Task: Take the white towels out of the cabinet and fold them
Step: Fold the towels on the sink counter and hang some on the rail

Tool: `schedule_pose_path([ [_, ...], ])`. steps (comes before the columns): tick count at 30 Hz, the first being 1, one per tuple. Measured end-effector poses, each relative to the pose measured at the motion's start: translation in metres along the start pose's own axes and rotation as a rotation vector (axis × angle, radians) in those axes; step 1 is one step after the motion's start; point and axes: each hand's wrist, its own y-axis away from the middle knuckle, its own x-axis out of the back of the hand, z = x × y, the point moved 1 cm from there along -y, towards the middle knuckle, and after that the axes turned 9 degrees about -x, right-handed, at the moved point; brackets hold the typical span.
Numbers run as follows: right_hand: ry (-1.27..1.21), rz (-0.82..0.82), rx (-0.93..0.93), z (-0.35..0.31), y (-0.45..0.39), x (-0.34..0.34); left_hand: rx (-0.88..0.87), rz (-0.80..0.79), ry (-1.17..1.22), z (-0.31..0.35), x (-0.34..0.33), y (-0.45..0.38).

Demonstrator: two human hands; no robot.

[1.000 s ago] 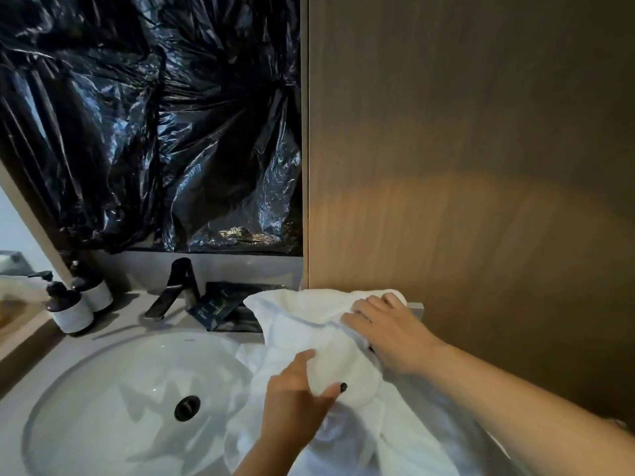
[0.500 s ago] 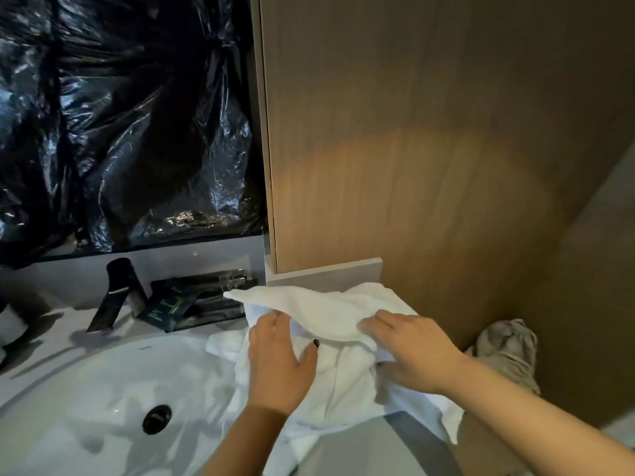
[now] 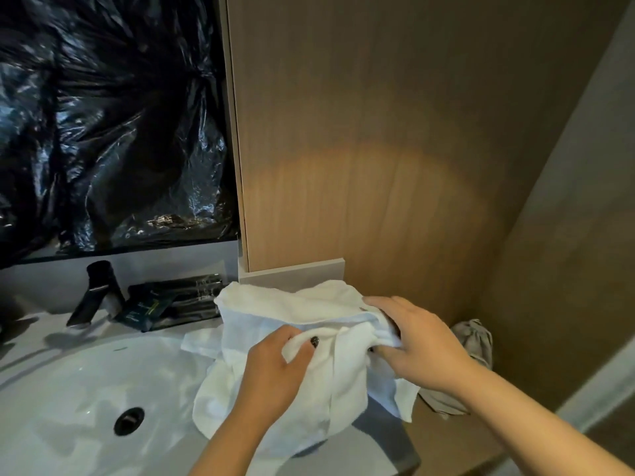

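Note:
A white towel [image 3: 285, 307] lies bunched on the grey counter at the right of the basin, its lower part draping over the basin's rim. My left hand [image 3: 271, 376] grips a fold of the towel near its middle, thumb over the cloth. My right hand [image 3: 419, 341] holds the towel's right end, fingers curled into the fabric. The towel's far edge stands up in a ridge in front of the wooden cabinet side [image 3: 378, 166].
A white basin [image 3: 68, 407] with a dark drain [image 3: 129, 420] fills the lower left. A black tap [image 3: 98, 290] and dark sachets [image 3: 171, 304] stand behind it. Black plastic sheeting [image 3: 110, 125] covers the wall above. A grey cloth [image 3: 474, 341] lies on a wooden shelf at right.
Both hands have gathered the towel together, the left now pinching a fold and the right closing on the right end. The view has shifted right and slightly closer.

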Motion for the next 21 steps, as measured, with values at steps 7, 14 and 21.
schedule_pose_path([
  [7, -0.209, 0.141, -0.066, 0.01, 0.064, 0.037, 0.014, 0.198, 0.095, 0.069, -0.044, 0.052],
  [14, -0.649, 0.152, -0.291, 0.038, 0.142, 0.052, -0.107, -0.055, 0.028, 0.123, -0.092, 0.129],
  [21, -0.791, 0.059, -0.362, 0.052, 0.199, 0.034, -0.101, -0.032, 0.041, 0.134, -0.109, 0.187],
])
